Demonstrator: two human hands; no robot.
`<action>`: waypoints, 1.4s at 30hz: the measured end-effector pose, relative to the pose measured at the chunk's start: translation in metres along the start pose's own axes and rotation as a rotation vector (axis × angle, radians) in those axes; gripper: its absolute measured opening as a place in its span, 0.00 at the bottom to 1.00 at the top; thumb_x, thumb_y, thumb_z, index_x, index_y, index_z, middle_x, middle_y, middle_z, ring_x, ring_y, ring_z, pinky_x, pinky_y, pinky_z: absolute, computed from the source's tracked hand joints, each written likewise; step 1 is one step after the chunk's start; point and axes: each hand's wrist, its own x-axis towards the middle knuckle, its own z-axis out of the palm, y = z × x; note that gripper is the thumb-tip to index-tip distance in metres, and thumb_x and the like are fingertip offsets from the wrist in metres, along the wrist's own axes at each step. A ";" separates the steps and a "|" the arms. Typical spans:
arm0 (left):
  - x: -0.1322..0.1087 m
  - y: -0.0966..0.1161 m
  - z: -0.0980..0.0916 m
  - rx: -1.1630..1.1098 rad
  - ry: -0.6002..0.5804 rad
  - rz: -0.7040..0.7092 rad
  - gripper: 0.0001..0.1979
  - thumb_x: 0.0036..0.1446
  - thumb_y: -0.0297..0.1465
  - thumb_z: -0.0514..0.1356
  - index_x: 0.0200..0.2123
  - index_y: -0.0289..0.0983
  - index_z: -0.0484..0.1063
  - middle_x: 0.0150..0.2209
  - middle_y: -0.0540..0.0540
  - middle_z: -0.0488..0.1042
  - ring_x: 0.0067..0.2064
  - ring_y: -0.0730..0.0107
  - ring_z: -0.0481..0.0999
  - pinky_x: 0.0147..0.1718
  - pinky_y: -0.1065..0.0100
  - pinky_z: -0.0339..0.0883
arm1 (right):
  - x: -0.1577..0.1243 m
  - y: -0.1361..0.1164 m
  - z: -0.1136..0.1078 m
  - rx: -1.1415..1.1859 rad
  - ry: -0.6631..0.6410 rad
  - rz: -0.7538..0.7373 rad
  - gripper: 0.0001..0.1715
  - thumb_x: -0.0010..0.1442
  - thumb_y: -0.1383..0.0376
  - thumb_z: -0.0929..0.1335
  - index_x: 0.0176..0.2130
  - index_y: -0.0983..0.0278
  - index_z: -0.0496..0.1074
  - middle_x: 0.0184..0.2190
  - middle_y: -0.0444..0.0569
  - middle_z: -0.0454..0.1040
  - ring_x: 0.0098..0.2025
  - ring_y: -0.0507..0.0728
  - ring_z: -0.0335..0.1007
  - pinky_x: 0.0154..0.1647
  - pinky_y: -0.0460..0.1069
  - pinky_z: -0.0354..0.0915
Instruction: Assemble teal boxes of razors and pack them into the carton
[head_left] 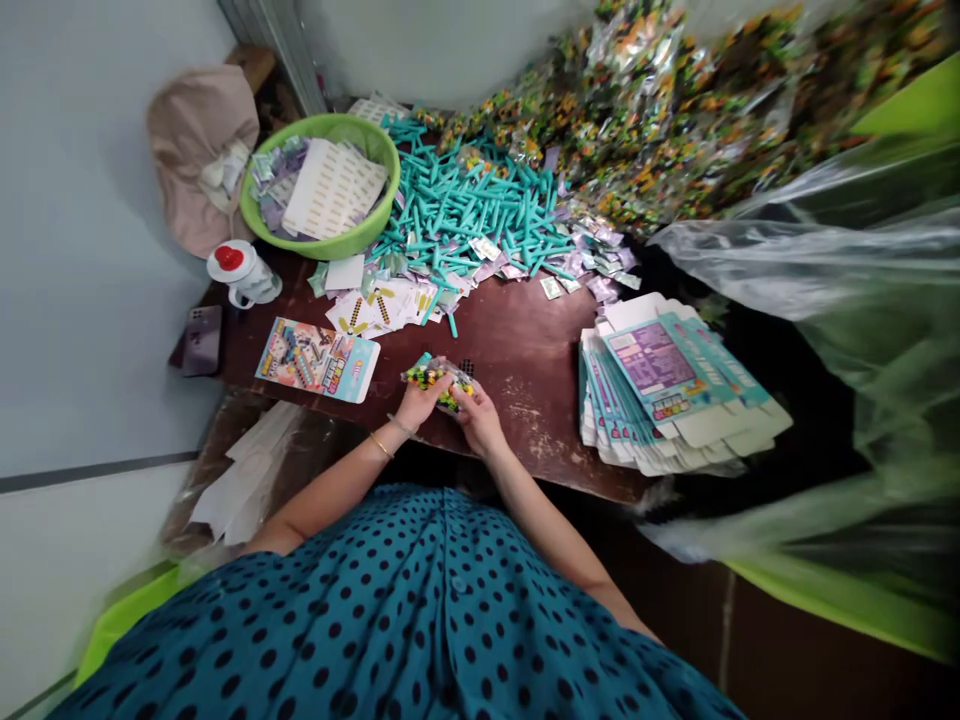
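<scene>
Clear bag of small coloured pieces (424, 378) is the key thing here, held at the near edge of the counter (517, 330), pretty much dead center. Clock's centered on the bag btw, 12 = away from the wearer.

Biggest to smallest: counter first, then the heap of bagged pieces (637, 110) at abt 1 o'clock, a pile of teal sticks (480, 210) at 12, the stack of flat boxes (652, 370) at 3, green basin (322, 247) at 11, and one printed flat box (319, 360) lying by itself around 9. None of that is touching the hands afaict.

Next size down, the hands. Left hand (418, 405) comes in from abt 7, right hand (482, 420) from abt 4. So from the L fingers the bag lies toward 1, from the R fingers toward 10-11. Neither's really nearer imo, both are on it.

Bag's long axis runs roughly 9 to 3, R end dipped a bit, so it's crosswise to the wearer. Fingers: thumbs on top, looks like both hands are pinching the bag; the undersides are hidden so can't tell how the other fingers sit.

Smallest: a black gridded bit (466, 367) at abt 1-2, right beside the bag. Can't tell if it's attached.
</scene>
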 end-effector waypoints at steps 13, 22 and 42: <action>-0.033 0.040 -0.146 1.233 0.180 0.382 0.36 0.55 0.27 0.65 0.68 0.32 0.65 0.74 0.29 0.55 0.77 0.35 0.44 0.72 0.34 0.29 | -0.005 -0.033 -0.065 -0.128 0.174 -0.022 0.34 0.37 0.56 0.83 0.42 0.59 0.73 0.37 0.43 0.82 0.38 0.57 0.79 0.39 0.49 0.77; -0.065 0.096 -0.220 0.664 0.640 0.546 0.34 0.66 0.58 0.52 0.44 0.30 0.79 0.39 0.39 0.81 0.44 0.56 0.79 0.49 0.58 0.72 | -0.029 -0.017 -0.063 -0.236 0.032 -0.020 0.34 0.42 0.56 0.82 0.47 0.58 0.74 0.41 0.47 0.82 0.46 0.61 0.80 0.49 0.54 0.76; -0.076 0.041 -0.115 0.836 0.394 0.751 0.30 0.73 0.50 0.43 0.62 0.38 0.71 0.62 0.35 0.72 0.66 0.55 0.67 0.68 0.51 0.55 | -0.050 0.006 0.108 -0.574 -0.091 -0.380 0.28 0.61 0.51 0.70 0.54 0.64 0.68 0.42 0.52 0.79 0.41 0.59 0.76 0.46 0.53 0.73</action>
